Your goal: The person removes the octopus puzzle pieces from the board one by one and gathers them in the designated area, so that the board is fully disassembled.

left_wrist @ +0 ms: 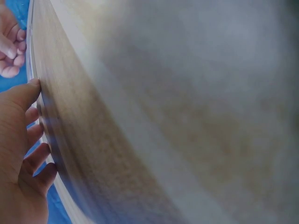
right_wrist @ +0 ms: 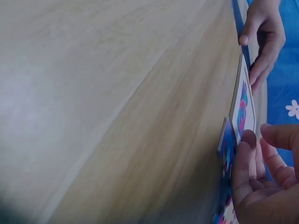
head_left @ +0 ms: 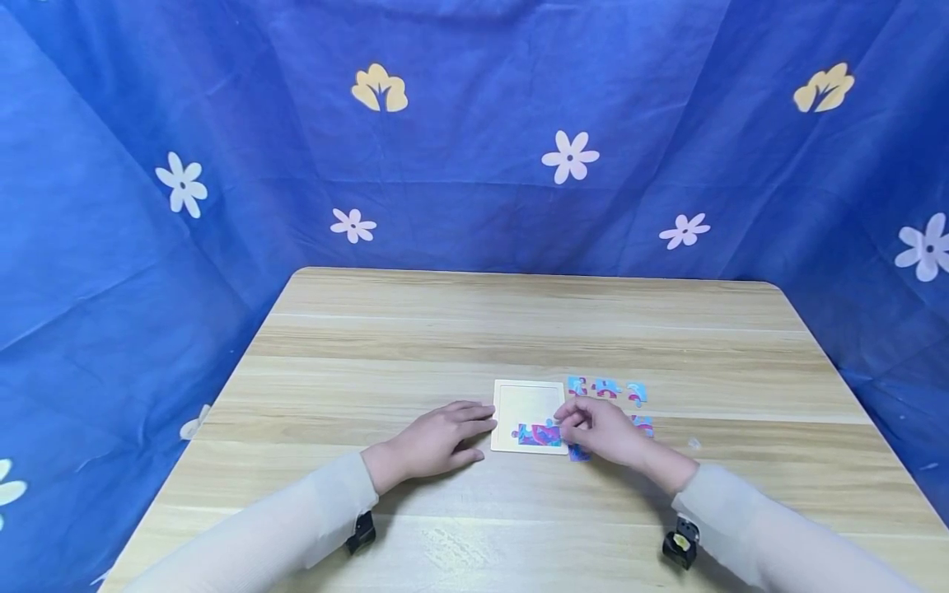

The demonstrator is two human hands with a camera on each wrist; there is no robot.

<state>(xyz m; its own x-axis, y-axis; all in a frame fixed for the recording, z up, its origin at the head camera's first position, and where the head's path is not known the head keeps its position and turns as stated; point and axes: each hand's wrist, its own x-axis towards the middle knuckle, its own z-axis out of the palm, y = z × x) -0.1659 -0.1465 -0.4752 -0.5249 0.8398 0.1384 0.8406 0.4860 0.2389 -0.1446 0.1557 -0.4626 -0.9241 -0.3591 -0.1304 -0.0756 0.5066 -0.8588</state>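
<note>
A shallow square puzzle tray [head_left: 530,450] lies on the table between the hands. In its lower right part sit joined puzzle pieces [head_left: 539,436] in pink, purple and blue. The left hand [head_left: 442,439] lies palm down at the tray's left side, its outstretched fingertips at the rim. At the tray's right edge the right hand [head_left: 606,430] hovers over the pieces with bent fingers. No piece shows between its fingers in the right wrist view; whether the fingertips touch the pieces is hidden. One blue piece [head_left: 579,454] lies partly under this hand.
Loose puzzle pieces [head_left: 606,388] lie in a row right of the tray, with another piece [head_left: 642,425] beyond the right hand. The wood-grain table [head_left: 460,321] is backed by a blue flowered cloth [head_left: 474,165]. Each wrist bears a small black camera [head_left: 680,543].
</note>
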